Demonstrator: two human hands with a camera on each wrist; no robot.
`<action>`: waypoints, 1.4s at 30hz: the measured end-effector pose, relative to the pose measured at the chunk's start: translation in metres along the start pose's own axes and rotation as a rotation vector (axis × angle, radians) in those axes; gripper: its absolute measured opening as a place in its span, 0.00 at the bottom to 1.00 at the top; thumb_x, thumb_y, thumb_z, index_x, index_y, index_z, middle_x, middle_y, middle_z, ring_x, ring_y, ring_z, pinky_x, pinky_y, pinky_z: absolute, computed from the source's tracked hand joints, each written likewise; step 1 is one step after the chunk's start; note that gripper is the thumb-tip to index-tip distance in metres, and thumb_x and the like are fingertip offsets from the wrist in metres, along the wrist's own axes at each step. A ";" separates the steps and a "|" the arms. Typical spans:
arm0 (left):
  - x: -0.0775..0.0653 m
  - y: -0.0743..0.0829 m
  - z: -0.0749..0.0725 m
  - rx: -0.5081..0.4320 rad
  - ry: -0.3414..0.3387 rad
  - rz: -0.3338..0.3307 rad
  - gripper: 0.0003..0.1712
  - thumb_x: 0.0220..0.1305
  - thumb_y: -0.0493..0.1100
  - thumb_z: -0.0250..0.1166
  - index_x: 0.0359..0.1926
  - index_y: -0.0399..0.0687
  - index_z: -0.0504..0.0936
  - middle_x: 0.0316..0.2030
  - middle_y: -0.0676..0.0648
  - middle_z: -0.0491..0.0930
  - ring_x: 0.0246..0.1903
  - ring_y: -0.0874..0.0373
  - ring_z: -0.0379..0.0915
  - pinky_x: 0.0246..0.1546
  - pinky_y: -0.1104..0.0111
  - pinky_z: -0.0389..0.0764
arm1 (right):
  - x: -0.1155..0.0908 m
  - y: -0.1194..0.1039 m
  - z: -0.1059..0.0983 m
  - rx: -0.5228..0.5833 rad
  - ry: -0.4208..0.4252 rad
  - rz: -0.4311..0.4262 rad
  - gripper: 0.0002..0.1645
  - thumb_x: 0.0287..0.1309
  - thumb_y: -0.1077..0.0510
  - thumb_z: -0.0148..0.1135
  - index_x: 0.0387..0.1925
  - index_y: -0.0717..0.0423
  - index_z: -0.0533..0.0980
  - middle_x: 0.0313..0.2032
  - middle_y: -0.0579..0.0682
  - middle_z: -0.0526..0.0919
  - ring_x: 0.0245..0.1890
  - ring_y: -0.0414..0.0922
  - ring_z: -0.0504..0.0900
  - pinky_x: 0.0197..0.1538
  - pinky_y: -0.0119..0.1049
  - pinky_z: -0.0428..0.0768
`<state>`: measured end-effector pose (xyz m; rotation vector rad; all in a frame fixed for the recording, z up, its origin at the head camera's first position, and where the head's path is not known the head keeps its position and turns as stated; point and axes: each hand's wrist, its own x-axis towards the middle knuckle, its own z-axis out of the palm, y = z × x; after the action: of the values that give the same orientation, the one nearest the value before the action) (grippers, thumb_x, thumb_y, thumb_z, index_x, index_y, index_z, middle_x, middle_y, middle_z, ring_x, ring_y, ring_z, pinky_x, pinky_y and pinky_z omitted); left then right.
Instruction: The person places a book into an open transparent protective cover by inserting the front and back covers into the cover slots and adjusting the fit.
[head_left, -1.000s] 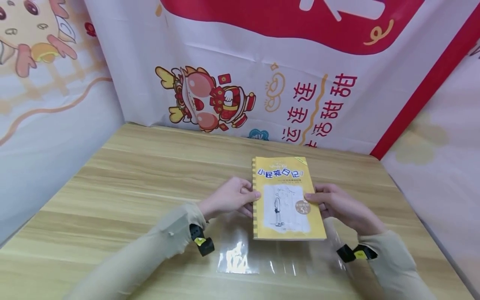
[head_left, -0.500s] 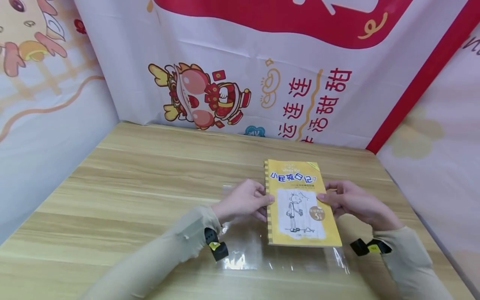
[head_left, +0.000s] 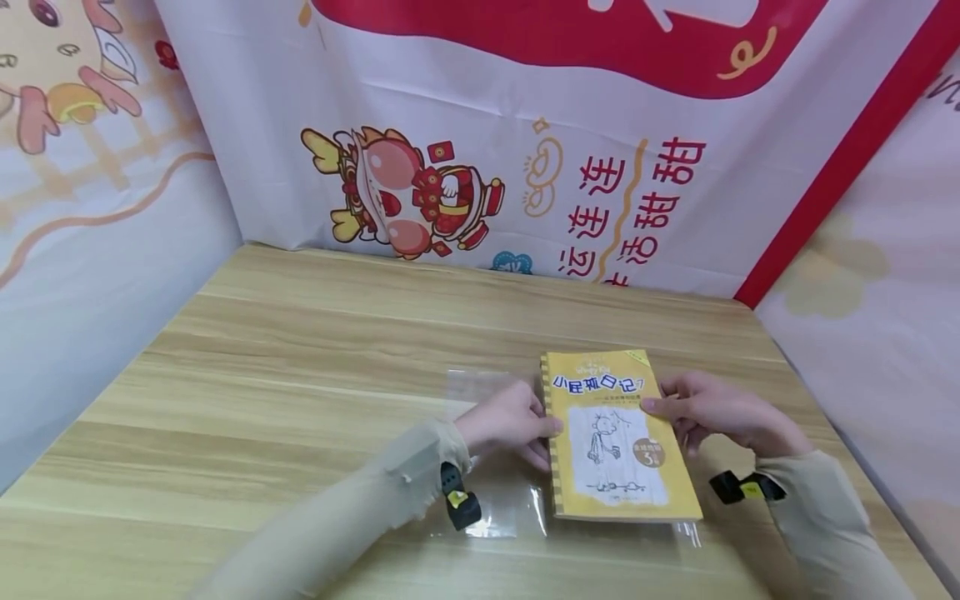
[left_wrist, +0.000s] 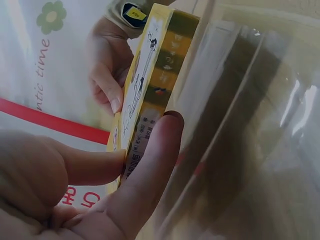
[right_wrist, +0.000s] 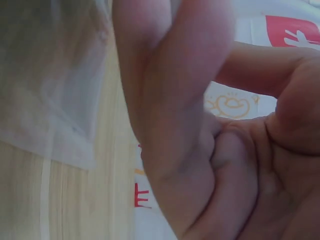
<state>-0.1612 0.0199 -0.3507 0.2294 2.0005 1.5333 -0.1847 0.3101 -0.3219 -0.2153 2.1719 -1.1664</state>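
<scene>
A yellow paperback book with a line drawing of a figure on its cover is held face up by both hands. My left hand pinches its striped spine edge, thumb on the cover and fingers underneath. On the opposite edge, my right hand grips it the same way, thumb on the cover. A clear plastic sheet or sleeve lies under the book, mostly hidden by it. The left wrist view shows the book's spine tilted above the glossy plastic. The right wrist view shows the curled fingers close up.
The wood-grain table runs back to a white and red printed cloth at its far edge. Further printed cloths hang along the left and right sides. Each wrist wears a black strap with a small camera.
The book, with both hands on it, has moved right, then nearer to the person over the plastic. More of the plastic's far left corner shows. Both hands have kept their hold.
</scene>
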 end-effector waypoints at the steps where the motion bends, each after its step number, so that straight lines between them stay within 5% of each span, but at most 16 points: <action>1: 0.001 -0.002 0.001 0.006 0.002 -0.004 0.06 0.64 0.35 0.60 0.36 0.34 0.79 0.25 0.42 0.80 0.23 0.49 0.81 0.25 0.65 0.81 | 0.001 0.001 0.000 -0.009 0.005 0.009 0.25 0.65 0.47 0.56 0.49 0.67 0.71 0.32 0.62 0.82 0.20 0.44 0.77 0.24 0.40 0.79; 13: 0.009 -0.009 0.008 0.074 -0.013 -0.054 0.06 0.63 0.36 0.62 0.32 0.34 0.79 0.22 0.40 0.80 0.20 0.50 0.80 0.23 0.67 0.81 | 0.007 0.010 0.002 -0.103 0.008 0.096 0.25 0.63 0.46 0.58 0.49 0.63 0.72 0.32 0.58 0.83 0.20 0.45 0.79 0.26 0.41 0.80; 26: 0.014 -0.010 0.009 0.087 -0.005 -0.081 0.07 0.60 0.37 0.64 0.33 0.35 0.78 0.23 0.37 0.80 0.20 0.50 0.81 0.23 0.66 0.81 | 0.011 0.019 0.009 -0.103 0.036 0.137 0.26 0.63 0.48 0.58 0.53 0.64 0.69 0.32 0.55 0.83 0.23 0.48 0.81 0.29 0.44 0.81; 42: 0.020 -0.012 0.005 0.076 -0.025 -0.081 0.11 0.67 0.37 0.57 0.30 0.32 0.76 0.23 0.34 0.79 0.19 0.47 0.80 0.22 0.64 0.81 | 0.013 0.019 0.009 -0.083 -0.026 0.135 0.25 0.65 0.50 0.57 0.55 0.64 0.69 0.35 0.57 0.83 0.22 0.47 0.80 0.27 0.40 0.80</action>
<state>-0.1719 0.0294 -0.3698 0.1944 2.0254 1.3998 -0.1867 0.3095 -0.3463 -0.1171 2.1781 -0.9941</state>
